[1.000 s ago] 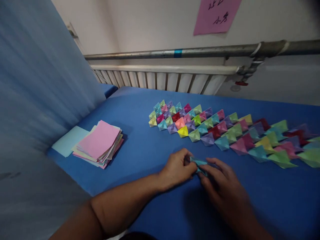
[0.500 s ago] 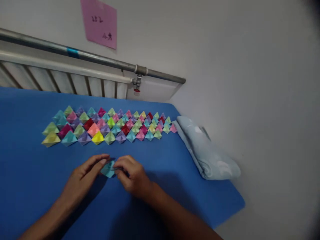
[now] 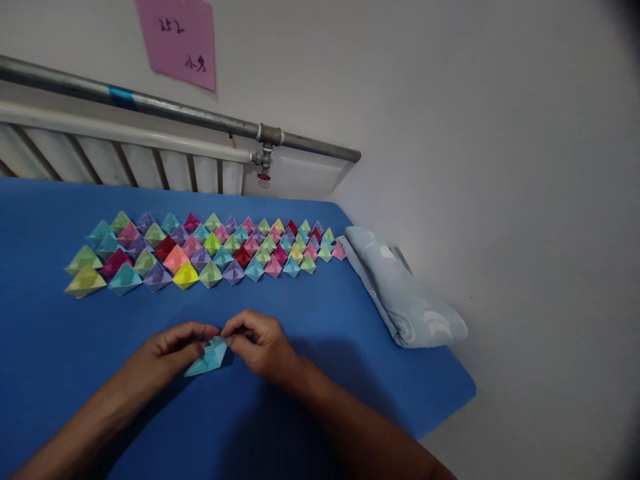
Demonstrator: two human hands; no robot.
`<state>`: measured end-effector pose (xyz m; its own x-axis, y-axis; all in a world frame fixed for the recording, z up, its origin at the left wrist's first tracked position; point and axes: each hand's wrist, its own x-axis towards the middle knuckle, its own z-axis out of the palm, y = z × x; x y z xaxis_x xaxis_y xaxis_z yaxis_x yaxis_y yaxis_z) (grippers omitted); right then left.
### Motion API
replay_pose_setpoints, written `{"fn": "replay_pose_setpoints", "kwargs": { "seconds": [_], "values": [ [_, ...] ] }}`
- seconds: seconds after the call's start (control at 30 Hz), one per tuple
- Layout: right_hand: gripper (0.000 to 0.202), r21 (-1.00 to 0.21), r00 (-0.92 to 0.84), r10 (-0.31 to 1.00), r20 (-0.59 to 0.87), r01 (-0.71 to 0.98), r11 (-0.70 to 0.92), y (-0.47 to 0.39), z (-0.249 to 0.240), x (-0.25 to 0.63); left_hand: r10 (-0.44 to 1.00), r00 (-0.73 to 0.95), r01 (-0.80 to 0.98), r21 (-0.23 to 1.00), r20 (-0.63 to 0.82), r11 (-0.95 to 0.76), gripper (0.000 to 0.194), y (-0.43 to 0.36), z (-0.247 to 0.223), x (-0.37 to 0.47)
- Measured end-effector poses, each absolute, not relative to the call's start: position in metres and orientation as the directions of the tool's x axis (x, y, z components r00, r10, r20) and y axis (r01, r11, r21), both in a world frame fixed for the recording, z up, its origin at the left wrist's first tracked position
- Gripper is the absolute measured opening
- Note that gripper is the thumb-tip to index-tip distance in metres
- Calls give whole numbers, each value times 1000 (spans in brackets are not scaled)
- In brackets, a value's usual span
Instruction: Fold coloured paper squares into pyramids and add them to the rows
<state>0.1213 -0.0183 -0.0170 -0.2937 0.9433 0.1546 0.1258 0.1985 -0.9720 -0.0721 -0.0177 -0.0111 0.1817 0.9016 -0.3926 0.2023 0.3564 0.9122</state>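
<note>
A light-blue folded paper boat point(image 3: 209, 358) is held between my two hands, low over the blue sheet point(image 3: 280, 303). My left hand point(image 3: 173, 347) pinches its upper left edge between thumb and fingers. At the paper's upper right corner, my right hand point(image 3: 257, 341) closes thumb and forefinger on it. Part of the paper is hidden behind the fingertips. Beyond my hands lie rows of small folded paper boats in many colours, among them a bright yellow boat point(image 3: 185, 275) and a pale yellow boat point(image 3: 86, 281).
A folded pale-blue patterned cloth point(image 3: 400, 287) lies to the right against the wall. Along the back run a metal pipe point(image 3: 190, 115) with a red-handled valve point(image 3: 264, 177) and a white radiator point(image 3: 143, 163). A pink note point(image 3: 180, 43) hangs on the wall.
The light-blue paper has turned and spread, showing more of its folded, pointed shape towards the lower left. Both hands stay on it. The whole view has shifted slightly.
</note>
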Motion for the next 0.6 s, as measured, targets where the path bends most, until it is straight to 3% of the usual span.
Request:
{"fn": "replay_pose_setpoints", "kwargs": {
  "seconds": [0.17,0.33,0.47,0.6],
  "values": [
    [4,-996,-341,939,45,52,66,-17,-14,122,851,382,192,931,-362,310,32,-21,-18,-77],
    [5,-1000,-427,904,-16,-4,-19,-15,-11,126,811,453,166,929,-370,331,29,-22,-6,-75],
    [7,-994,-438,896,-74,-42,-103,-9,-15,126,803,428,161,909,-415,384,30,-23,3,-69],
    [12,-995,-313,946,-86,-24,-98,-8,-17,122,892,259,149,928,-370,342,30,-22,3,-63]
  ]
}}
